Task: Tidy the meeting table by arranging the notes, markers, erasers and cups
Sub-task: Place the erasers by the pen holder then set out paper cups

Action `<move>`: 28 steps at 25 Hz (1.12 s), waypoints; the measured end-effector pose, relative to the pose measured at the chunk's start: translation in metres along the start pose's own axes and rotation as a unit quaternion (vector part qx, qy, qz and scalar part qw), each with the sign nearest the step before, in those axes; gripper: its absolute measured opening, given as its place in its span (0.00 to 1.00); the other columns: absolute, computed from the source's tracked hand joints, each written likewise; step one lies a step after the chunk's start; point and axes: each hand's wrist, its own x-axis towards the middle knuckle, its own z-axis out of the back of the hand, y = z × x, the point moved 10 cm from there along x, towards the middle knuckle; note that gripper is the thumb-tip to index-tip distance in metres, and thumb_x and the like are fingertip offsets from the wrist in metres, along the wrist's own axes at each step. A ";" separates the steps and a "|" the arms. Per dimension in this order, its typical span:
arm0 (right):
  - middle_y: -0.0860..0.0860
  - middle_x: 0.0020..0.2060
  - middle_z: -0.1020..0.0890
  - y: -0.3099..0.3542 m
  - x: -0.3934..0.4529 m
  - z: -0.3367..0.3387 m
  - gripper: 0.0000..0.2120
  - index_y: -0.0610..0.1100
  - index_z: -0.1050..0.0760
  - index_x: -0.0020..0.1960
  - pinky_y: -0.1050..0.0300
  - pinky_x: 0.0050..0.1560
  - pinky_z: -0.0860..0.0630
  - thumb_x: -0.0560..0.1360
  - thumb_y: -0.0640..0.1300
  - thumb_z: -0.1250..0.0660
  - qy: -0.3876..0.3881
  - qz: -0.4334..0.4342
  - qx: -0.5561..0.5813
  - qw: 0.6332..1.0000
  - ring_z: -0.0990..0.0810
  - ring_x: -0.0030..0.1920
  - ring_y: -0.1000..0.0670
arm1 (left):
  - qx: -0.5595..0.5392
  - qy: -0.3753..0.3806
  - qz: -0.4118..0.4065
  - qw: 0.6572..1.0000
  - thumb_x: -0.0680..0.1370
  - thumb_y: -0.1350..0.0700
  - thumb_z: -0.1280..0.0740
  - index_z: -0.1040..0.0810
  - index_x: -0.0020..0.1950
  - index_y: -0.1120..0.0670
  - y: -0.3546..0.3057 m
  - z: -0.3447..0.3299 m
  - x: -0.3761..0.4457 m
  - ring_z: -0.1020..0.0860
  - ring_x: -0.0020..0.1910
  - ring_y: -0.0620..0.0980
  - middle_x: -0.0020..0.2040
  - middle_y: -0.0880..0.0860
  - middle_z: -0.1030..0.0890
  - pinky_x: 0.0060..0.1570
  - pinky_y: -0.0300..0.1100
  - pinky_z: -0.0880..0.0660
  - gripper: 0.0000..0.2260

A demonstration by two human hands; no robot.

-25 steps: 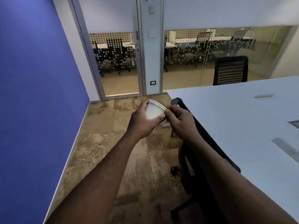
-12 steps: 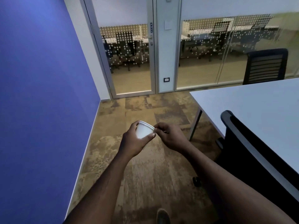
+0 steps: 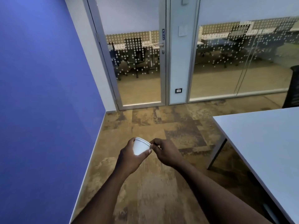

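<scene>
Head view: both hands meet just below the centre of the frame, over the brown patterned floor (image 3: 161, 123). The left hand (image 3: 129, 157) is wrapped around a small white cup (image 3: 141, 147), fingers curled behind it and the thumb pressed against its lower side, so the cup sits tilted with its rim pointing toward the upper right. The rim looks doubled, as if more than one cup were nested, though that cannot be told for certain. The right hand (image 3: 166, 152) is closed in a pinch at the cup's rim, thumb and forefinger touching its right edge. Both bare forearms run up from the bottom edge of the frame.

The white worktop (image 3: 262, 139) fills the right side of the frame, well apart from the cup, with one grey leg (image 3: 216, 154) showing under its near corner. A blue wall (image 3: 40, 94) takes up the left side. At the top of the frame stands a glass door (image 3: 137, 67) with a dotted pattern, and part of a black chair (image 3: 292, 88) shows at the right edge.
</scene>
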 end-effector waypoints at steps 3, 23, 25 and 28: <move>0.50 0.45 0.16 -0.028 0.057 0.008 0.09 0.46 0.21 0.52 0.59 0.38 0.33 0.79 0.46 0.39 -0.001 -0.017 -0.016 1.000 0.20 0.44 0.49 | 0.015 0.012 -0.012 1.000 0.65 0.30 0.30 0.35 0.70 0.43 -0.006 -0.016 0.064 0.22 0.48 0.48 0.54 0.47 0.22 0.41 0.44 0.21 0.37; 0.45 0.41 0.18 -0.349 0.370 0.175 0.11 0.40 0.22 0.48 0.51 0.42 0.26 0.80 0.44 0.41 -0.180 -0.282 -0.001 0.942 0.21 0.41 0.47 | 0.125 0.265 -0.223 0.930 0.62 0.30 0.32 0.32 0.58 0.42 -0.150 -0.292 0.526 0.24 0.43 0.46 0.48 0.43 0.25 0.37 0.42 0.26 0.29; 0.49 0.37 0.20 -0.389 0.393 0.196 0.10 0.42 0.23 0.46 0.53 0.39 0.29 0.79 0.43 0.41 -0.201 -0.296 0.024 0.933 0.23 0.39 0.49 | 0.131 0.283 -0.235 0.921 0.62 0.31 0.32 0.33 0.57 0.41 -0.169 -0.329 0.563 0.24 0.43 0.45 0.47 0.43 0.24 0.36 0.41 0.27 0.28; 0.52 0.37 0.22 -0.457 0.433 0.233 0.08 0.47 0.24 0.44 0.58 0.37 0.35 0.80 0.45 0.40 -0.208 -0.312 0.027 0.927 0.25 0.38 0.52 | 0.174 0.294 -0.263 0.902 0.64 0.31 0.31 0.32 0.65 0.46 -0.202 -0.391 0.626 0.23 0.49 0.50 0.54 0.47 0.22 0.41 0.44 0.26 0.34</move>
